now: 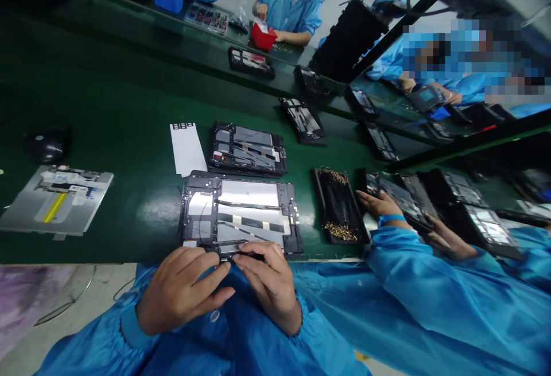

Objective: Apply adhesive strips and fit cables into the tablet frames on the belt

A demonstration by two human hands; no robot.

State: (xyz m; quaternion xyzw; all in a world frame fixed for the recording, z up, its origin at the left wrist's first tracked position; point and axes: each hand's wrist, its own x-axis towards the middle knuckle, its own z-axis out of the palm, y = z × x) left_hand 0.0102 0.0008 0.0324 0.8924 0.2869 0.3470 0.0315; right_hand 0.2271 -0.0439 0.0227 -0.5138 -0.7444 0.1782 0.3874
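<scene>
Your left hand (178, 291) and right hand (271, 284) are curled, fingertips nearly meeting at the near edge of the open device (247, 210), flat just beyond them; whether they pinch anything small, I cannot tell. It looks like fine fingertip work on that edge — any next move calls for a light touch, sparing the ribbon strips (252, 222). The worktop (144, 152) ends right under your hands, so mind small pieces. Ahead, a second device (247, 147) and a white card (188, 151) crowd you; rightward, black leads (341, 201) and a co-worker's hand (383, 205). Most room lies left — short of the silver panel (74, 199).
</scene>
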